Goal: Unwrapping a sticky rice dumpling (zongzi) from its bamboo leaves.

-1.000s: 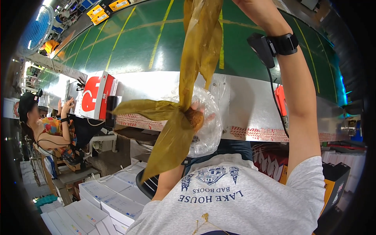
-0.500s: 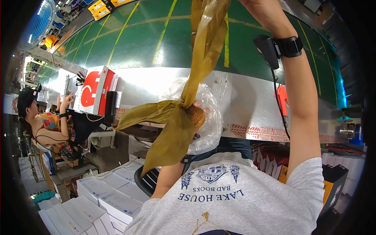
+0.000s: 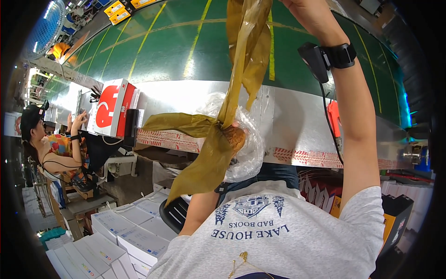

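A leaf-wrapped rice dumpling, a brown grainy lump, sits partly unwrapped inside a crumpled clear plastic bag. Long olive-brown leaves spread from it to the left and down. More leaf strips stretch upward past the top edge of the picture. Behind the leaves and bag, my left hand holds the dumpling through the plastic; only a bit of fingertip shows. My right hand is raised at the top, near the upper leaf strips, with its fingers cut off by the frame.
A green conveyor belt with yellow lines runs behind a metal ledge. At left stands a red and white box, beside it a seated person. White boxes are stacked lower left. A cabled black device is strapped to my right wrist.
The upper leaf strips have spread apart, one now hanging lower on the right. The lower leaves have shifted slightly, and my right hand has moved a little left.
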Demonstrator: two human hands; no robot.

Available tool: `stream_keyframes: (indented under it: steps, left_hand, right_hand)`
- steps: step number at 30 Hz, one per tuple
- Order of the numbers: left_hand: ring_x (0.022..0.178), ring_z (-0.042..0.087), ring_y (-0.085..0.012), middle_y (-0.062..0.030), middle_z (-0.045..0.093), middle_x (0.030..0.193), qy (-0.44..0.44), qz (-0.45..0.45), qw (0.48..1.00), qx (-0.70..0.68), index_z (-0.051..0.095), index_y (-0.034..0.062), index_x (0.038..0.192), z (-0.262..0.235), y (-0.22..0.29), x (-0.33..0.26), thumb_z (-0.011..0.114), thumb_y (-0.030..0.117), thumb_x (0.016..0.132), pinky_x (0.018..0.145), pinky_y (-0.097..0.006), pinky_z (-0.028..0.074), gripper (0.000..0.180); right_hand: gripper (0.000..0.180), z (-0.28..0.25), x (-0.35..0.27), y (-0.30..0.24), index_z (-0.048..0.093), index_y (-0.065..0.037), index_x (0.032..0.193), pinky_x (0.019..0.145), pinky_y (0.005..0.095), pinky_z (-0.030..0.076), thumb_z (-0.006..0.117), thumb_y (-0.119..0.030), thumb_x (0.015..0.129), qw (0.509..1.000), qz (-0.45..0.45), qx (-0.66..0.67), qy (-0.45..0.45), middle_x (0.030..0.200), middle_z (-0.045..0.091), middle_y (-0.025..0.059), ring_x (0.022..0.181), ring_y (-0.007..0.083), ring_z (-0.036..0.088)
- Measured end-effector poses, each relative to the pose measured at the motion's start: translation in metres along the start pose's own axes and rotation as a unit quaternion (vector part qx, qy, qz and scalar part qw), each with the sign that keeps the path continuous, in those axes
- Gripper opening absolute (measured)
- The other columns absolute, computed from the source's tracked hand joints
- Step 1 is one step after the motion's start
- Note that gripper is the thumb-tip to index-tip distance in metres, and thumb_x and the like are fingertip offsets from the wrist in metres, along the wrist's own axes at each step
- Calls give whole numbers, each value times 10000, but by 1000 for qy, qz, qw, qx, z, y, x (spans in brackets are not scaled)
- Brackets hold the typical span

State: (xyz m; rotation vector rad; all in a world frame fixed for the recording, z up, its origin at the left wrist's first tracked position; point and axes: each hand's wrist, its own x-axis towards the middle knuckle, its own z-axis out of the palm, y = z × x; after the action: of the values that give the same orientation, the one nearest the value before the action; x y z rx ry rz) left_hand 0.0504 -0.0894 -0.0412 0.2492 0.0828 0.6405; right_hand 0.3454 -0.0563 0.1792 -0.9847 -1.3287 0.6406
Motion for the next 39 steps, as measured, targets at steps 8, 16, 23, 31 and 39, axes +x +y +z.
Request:
stream_keyframes:
  steps: [8, 16, 23, 31, 39]
  left_hand:
    - [985, 573, -257, -153, 554, 1081, -35, -16, 999, 2, 513, 8, 1221, 1, -1, -2, 499, 266, 941, 933, -413, 487, 381]
    - [1015, 565, -276, -160, 535, 1119, -59, 34, 997, -33, 491, -1, 1257, 5, -6, -4, 488, 217, 951, 1003, -437, 438, 376]
    - [1007, 567, -254, -148, 543, 1117, -12, 36, 999, 15, 513, 8, 1213, 11, -3, -7, 485, 211, 954, 981, -437, 455, 329]
    - [1035, 545, -266, -150, 528, 1147, -45, -8, 999, 19, 520, 33, 1225, -1, 2, 1, 502, 256, 937, 967, -466, 433, 365]
    - [1064, 521, -258, -119, 525, 1191, -83, 3, 997, -3, 557, 74, 1216, -6, -7, 13, 538, 298, 901, 920, -493, 366, 388]
  right_hand:
    - [120, 0, 0, 2, 611, -33, 984, 749, 229, 428, 630, -75, 873, 1000, 12, -17, 10, 899, 609, -7, 801, 72, 532]
    - [121, -1, 1, 8, 614, -34, 987, 740, 226, 427, 629, -73, 873, 1000, 14, 9, 5, 897, 613, -8, 796, 74, 537]
    - [105, -4, 3, 10, 617, -41, 968, 727, 225, 423, 635, -72, 869, 1000, 5, -15, 4, 886, 610, -16, 785, 66, 526]
    - [105, -7, 3, 12, 615, -42, 965, 729, 227, 423, 637, -75, 868, 1000, 5, -23, 7, 885, 608, -18, 782, 65, 524]
    - [135, -6, 5, 11, 614, -34, 1002, 737, 228, 427, 630, -71, 873, 1000, 10, 21, -5, 898, 613, -10, 796, 72, 535]
